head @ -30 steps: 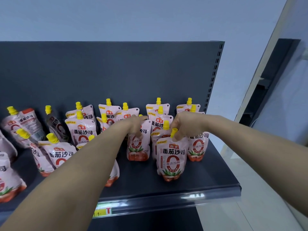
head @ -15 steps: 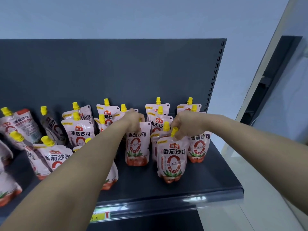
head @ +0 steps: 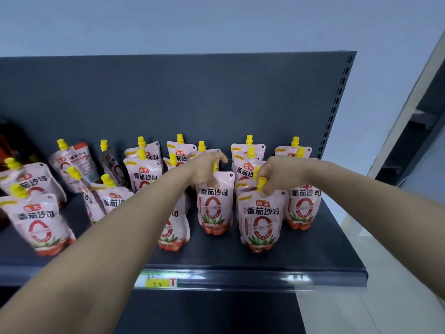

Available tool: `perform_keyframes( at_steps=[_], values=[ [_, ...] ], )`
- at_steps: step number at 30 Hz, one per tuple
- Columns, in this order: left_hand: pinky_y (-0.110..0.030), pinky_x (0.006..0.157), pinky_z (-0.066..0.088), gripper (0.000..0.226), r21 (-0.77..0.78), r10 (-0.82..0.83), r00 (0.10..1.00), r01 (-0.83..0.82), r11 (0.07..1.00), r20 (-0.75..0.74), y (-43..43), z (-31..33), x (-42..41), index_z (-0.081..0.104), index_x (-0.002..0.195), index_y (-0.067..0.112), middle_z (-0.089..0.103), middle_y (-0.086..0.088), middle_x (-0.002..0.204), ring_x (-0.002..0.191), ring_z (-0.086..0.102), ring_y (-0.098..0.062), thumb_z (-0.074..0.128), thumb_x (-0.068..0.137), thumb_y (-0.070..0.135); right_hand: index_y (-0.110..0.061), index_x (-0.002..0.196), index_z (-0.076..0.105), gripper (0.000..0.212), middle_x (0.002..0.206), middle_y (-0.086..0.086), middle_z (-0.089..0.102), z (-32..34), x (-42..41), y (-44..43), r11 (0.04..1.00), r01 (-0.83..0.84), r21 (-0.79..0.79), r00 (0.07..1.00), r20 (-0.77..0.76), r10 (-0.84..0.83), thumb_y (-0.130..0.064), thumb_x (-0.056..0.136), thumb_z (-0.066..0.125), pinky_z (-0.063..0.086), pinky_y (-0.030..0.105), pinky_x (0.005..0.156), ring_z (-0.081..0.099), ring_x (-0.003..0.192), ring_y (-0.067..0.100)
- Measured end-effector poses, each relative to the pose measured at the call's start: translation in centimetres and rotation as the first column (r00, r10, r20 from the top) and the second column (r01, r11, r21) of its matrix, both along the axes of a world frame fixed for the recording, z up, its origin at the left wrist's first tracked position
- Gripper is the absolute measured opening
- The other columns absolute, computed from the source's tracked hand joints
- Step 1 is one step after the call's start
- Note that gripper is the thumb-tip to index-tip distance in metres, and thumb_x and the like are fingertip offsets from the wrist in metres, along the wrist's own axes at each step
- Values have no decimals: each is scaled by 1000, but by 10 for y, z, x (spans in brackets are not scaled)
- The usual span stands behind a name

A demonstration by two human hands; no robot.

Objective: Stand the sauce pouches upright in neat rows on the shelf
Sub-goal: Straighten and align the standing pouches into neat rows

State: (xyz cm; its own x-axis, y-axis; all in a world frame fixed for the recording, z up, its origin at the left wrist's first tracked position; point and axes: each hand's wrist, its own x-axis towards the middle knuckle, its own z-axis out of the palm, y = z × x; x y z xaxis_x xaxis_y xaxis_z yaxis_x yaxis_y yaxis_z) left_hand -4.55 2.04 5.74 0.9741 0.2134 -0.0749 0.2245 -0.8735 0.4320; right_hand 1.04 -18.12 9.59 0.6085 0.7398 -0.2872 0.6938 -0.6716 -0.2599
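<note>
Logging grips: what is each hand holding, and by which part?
Left hand grips a pink plastic sauce pouch by its top; right hand pinches the front pink pouch just below its yellow cap.

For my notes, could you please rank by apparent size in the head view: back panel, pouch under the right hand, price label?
1. back panel
2. pouch under the right hand
3. price label, smallest though nearest

The pink plastic sauce pouches look smooth and shiny, a bit crinkly. Their yellow plastic screw caps are smooth. The dark grey metal shelf is dull, but its clear plastic front strip shines.
</note>
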Motion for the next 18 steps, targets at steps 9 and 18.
perform_keyframes(
  at_steps=[9, 18],
  values=[
    [-25, 71, 44, 29, 20, -3, 996, 4, 1000, -90, -17, 12, -26, 66, 95, 11, 60, -3, 83, 81, 55, -21, 81, 70, 12, -9, 78, 68, 15, 71, 2, 60, -15, -9, -16, 999, -15, 45, 1000, 28, 14, -23, 80, 74, 49, 34, 70, 54, 67, 18],
    [-24, 72, 42, 28, 33, -20, 996, 23, 999, -91, -35, 22, -42, 57, 63, 25, 57, 7, 64, 68, 54, -16, 82, 70, 13, -4, 75, 69, 20, 70, 3, 58, -8, -3, -58, 999, 54, 2, 995, 87, -54, -24, 78, 74, 44, 30, 65, 55, 69, 22]
  ],
)
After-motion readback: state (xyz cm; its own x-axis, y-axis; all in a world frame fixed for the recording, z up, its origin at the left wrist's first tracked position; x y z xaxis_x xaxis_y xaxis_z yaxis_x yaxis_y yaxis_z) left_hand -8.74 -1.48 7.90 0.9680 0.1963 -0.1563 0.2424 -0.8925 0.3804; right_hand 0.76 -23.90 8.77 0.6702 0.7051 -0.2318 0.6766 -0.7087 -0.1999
